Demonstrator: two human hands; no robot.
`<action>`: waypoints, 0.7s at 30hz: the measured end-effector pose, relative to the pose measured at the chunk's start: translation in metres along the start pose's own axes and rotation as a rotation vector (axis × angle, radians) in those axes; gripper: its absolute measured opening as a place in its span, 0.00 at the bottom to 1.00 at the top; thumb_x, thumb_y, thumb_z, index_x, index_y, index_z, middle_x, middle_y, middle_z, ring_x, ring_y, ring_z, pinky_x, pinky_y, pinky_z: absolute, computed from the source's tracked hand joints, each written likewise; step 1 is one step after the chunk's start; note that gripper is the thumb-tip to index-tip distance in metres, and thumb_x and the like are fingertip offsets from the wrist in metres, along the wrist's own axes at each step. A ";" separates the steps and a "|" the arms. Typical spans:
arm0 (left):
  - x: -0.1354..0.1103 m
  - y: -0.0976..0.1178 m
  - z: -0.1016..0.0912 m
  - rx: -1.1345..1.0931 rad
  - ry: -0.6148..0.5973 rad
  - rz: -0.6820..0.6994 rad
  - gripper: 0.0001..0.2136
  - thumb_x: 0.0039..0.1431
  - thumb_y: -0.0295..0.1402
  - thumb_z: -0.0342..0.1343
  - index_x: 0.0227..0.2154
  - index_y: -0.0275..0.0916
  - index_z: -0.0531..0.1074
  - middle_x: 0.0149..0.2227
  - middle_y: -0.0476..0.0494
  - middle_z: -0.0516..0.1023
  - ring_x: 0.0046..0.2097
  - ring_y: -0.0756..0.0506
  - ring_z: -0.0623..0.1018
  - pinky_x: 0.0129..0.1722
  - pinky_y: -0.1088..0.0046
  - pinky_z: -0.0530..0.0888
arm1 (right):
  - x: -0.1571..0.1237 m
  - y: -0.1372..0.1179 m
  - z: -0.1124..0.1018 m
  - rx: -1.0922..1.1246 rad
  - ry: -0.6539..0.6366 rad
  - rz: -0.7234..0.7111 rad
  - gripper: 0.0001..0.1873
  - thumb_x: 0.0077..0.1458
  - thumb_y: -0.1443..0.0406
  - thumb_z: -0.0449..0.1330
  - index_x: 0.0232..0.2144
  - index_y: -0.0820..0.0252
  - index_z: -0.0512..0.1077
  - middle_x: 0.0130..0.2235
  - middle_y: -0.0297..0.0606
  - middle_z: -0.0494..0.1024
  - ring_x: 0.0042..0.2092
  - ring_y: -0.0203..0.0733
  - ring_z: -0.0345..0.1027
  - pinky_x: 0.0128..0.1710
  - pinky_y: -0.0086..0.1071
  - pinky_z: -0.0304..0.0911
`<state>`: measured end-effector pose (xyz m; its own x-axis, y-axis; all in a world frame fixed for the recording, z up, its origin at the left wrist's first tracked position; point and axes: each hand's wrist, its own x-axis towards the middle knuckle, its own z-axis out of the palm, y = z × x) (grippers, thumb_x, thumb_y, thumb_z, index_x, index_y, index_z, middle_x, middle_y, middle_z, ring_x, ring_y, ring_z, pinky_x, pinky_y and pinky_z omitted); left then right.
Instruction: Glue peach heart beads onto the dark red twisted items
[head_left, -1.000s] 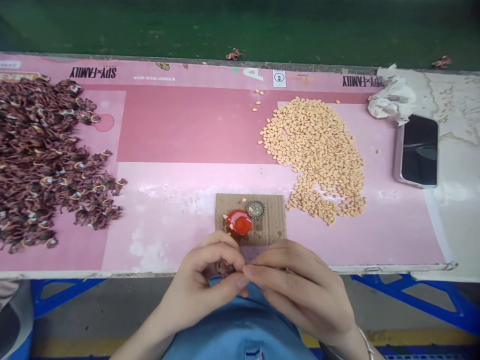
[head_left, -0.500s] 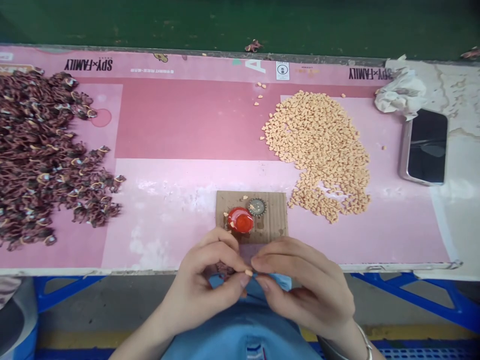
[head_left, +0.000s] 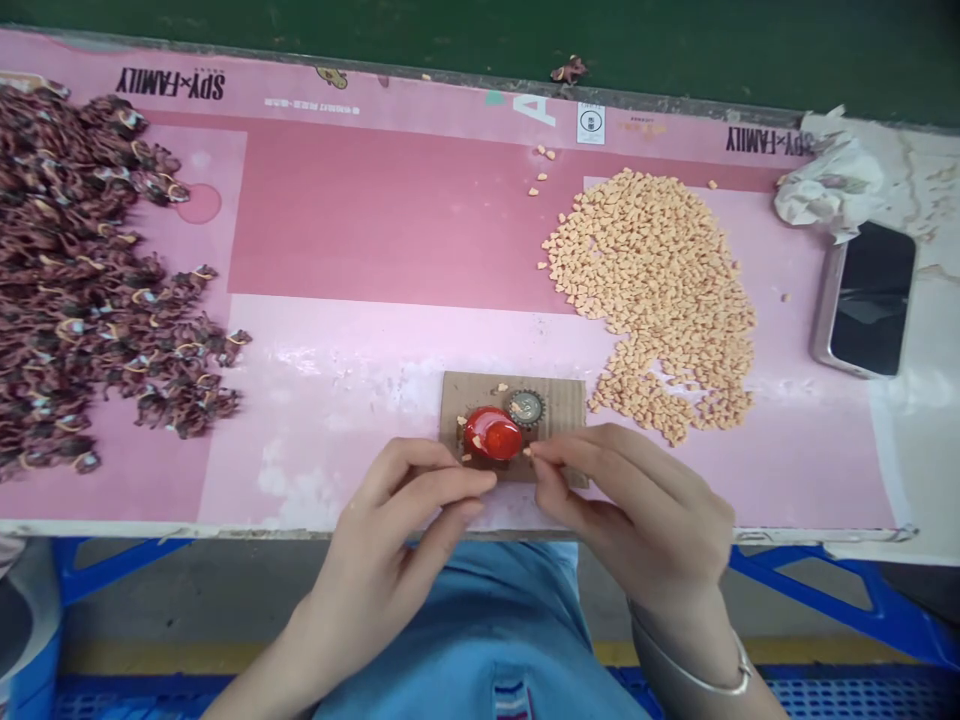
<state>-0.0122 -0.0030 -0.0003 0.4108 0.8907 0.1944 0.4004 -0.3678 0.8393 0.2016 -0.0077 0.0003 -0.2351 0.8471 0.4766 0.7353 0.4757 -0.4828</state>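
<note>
My left hand rests at the table's near edge with its fingers curled and pinched together; what it holds is hidden. My right hand pinches a small orange piece at its fingertips, just right of a red glossy blob on a small brown cardboard square. A metal bottle cap sits on the cardboard behind the red blob. A broad heap of small orange pieces lies to the right, and a pile of dark brown-red bunches covers the left.
A pink printed sheet covers the table. A phone lies face up at the right edge beside crumpled paper. Blue frame bars run below the table. A green floor lies beyond the far edge.
Both hands rose from my lap to the table edge. My right hand carried the small orange piece forward to the red blob, and the hands drew apart.
</note>
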 end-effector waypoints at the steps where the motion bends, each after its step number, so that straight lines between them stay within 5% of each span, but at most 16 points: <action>1: -0.002 -0.002 -0.001 0.018 0.014 -0.009 0.13 0.73 0.19 0.53 0.52 0.41 0.76 0.45 0.48 0.72 0.48 0.53 0.77 0.52 0.88 0.76 | 0.001 0.003 0.001 -0.036 -0.001 -0.005 0.07 0.67 0.76 0.62 0.39 0.60 0.73 0.31 0.35 0.83 0.33 0.34 0.79 0.38 0.26 0.76; 9: -0.013 -0.011 -0.003 -0.087 0.118 -0.128 0.23 0.71 0.17 0.55 0.62 0.46 0.74 0.49 0.48 0.76 0.49 0.54 0.78 0.51 0.88 0.77 | 0.005 0.002 -0.001 -0.113 -0.072 -0.017 0.09 0.67 0.76 0.64 0.41 0.58 0.73 0.32 0.33 0.84 0.33 0.35 0.79 0.38 0.29 0.75; 21: -0.011 -0.011 -0.003 -0.337 0.146 -0.222 0.14 0.69 0.23 0.63 0.50 0.49 0.80 0.42 0.50 0.85 0.44 0.48 0.83 0.44 0.75 0.82 | 0.012 -0.002 -0.007 -0.108 -0.148 -0.047 0.10 0.66 0.77 0.63 0.42 0.58 0.74 0.33 0.36 0.84 0.32 0.38 0.77 0.35 0.33 0.74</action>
<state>-0.0237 -0.0080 -0.0100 0.2145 0.9759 0.0400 0.1660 -0.0767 0.9831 0.2021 -0.0007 0.0123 -0.3557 0.8540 0.3797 0.7833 0.4940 -0.3774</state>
